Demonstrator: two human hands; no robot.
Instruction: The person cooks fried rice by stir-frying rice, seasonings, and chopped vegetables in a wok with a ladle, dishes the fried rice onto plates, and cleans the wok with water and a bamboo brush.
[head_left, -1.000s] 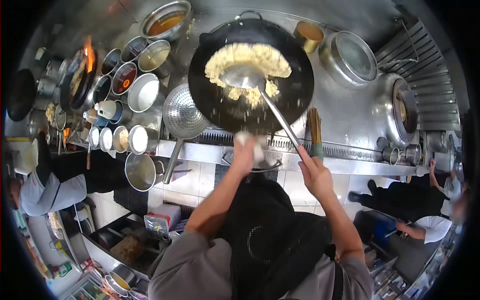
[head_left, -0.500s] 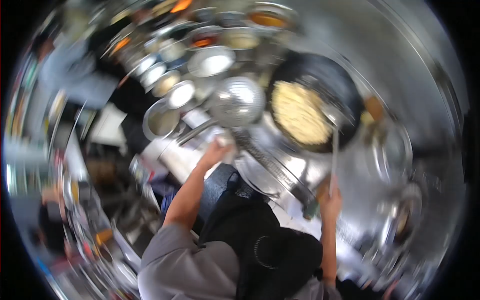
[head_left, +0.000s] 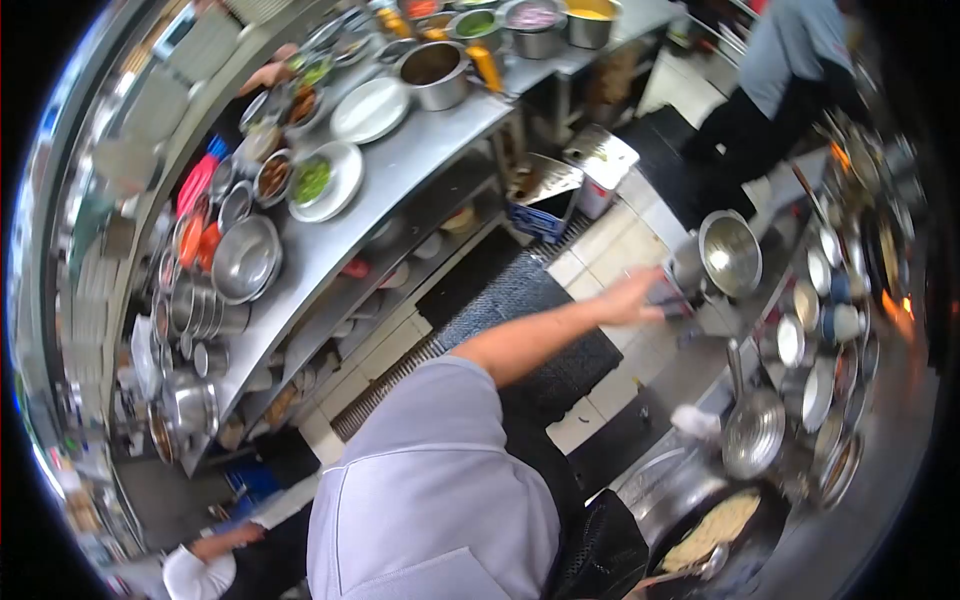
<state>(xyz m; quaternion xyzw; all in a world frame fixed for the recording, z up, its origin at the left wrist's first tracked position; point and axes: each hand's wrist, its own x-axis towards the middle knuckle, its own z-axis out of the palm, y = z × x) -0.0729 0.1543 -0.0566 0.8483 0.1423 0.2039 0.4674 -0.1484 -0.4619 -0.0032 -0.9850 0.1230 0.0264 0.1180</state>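
My left hand (head_left: 638, 298) reaches out with its fingers stretched and apart, a little blurred, holding nothing that I can see. Close beyond its fingertips stands a round metal pot (head_left: 730, 252). At the lower right, a black wok (head_left: 765, 545) holds a flat pale-yellow mass of food (head_left: 712, 530). A ladle (head_left: 714, 562) rests over the food, its handle running toward my apron. My right hand does not show. Above the wok lies a perforated metal strainer (head_left: 754, 432), with a crumpled white cloth (head_left: 695, 422) beside its handle.
Bowls and pans (head_left: 820, 330) crowd the right counter, near a flame (head_left: 900, 312). Across the aisle, a steel counter (head_left: 400, 165) carries white plates (head_left: 370, 110), bowls and pots. A co-worker (head_left: 795, 60) stands at upper right, another person (head_left: 215, 560) at lower left. Black mats (head_left: 520, 330) cover the floor.
My view has swung left, putting the wok at the lower right. My left hand has moved away from the white cloth and stretched out. My right hand, earlier on the ladle, has left view.
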